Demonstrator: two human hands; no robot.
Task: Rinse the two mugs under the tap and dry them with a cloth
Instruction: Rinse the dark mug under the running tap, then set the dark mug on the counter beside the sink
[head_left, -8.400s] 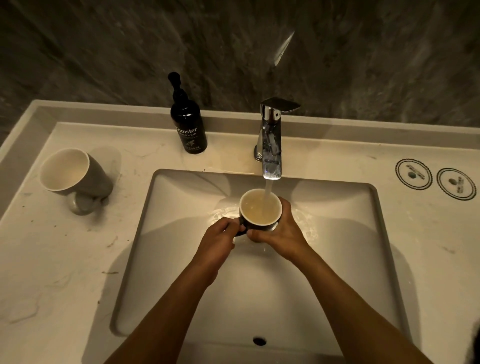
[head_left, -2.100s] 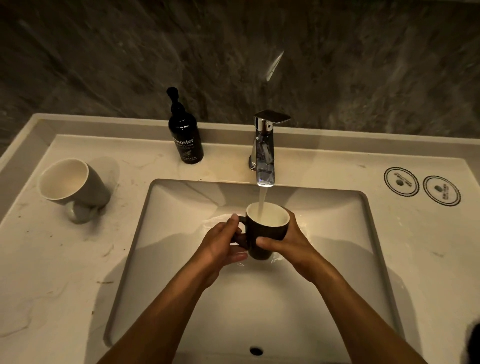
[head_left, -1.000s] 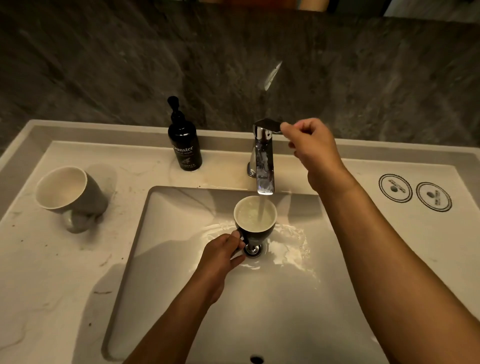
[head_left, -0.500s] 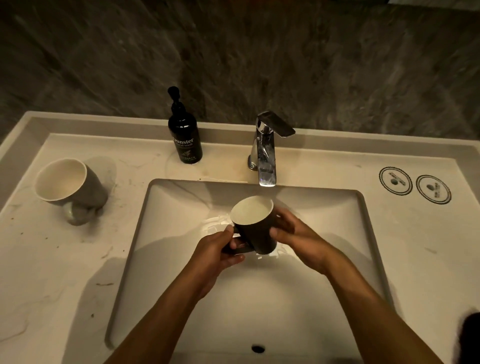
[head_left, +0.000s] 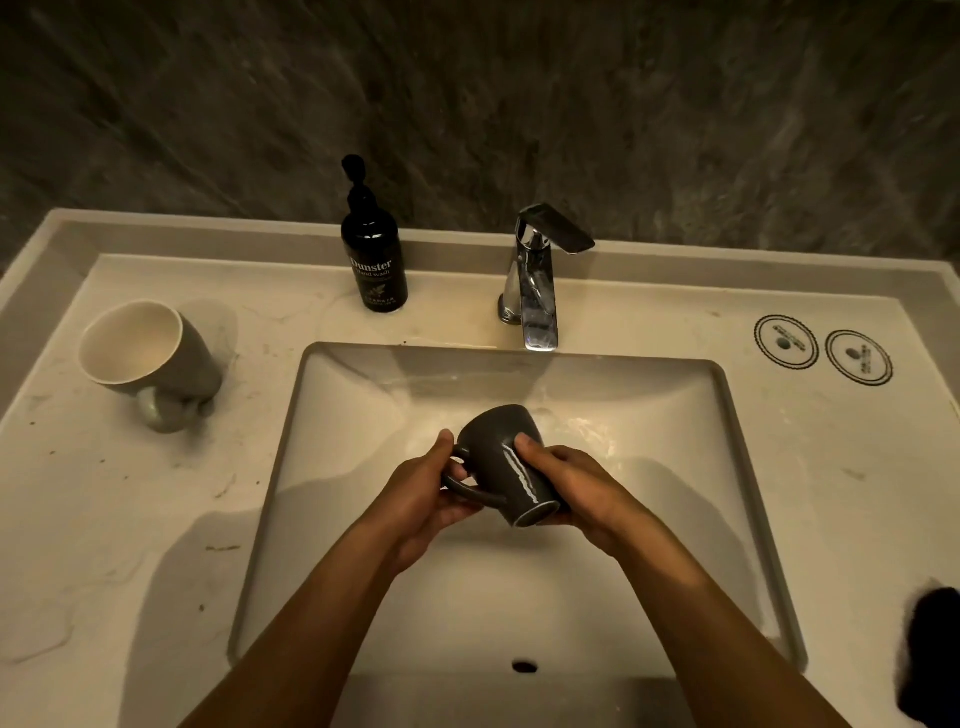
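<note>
Nearest edge: a dark object (head_left: 932, 652) at the lower right, too dim to identify. Overflow hole (head_left: 524, 665) in the front wall of the basin (head_left: 332, 545).

Above the middle of the basin, both hands come together on the dark grey mug (head_left: 501, 462). The mug is tipped over, its base toward the camera and its mouth turned away and down toward the basin floor. Left hand (head_left: 423, 499) grips the handle side, fingers hooked through the loop, thumb lying along the mug's upper wall. Right hand (head_left: 569, 488) wraps the opposite wall, thumb on top, fingers curled underneath near the base. The mug sits between the two palms, held clear of the basin.

Wet sheen on the basin floor beyond the mug.

Farther back: chrome tap (head_left: 537, 280) behind the basin, nothing running from the spout. Left of it, a black pump bottle (head_left: 375, 260) labelled "Dunster hand wash".

Far left on the counter (head_left: 104, 519): a second mug (head_left: 148, 358), grey outside, pale inside, lying on its side on its handle, well apart from both hands. Far right: two round printed stickers (head_left: 823, 351).
</note>
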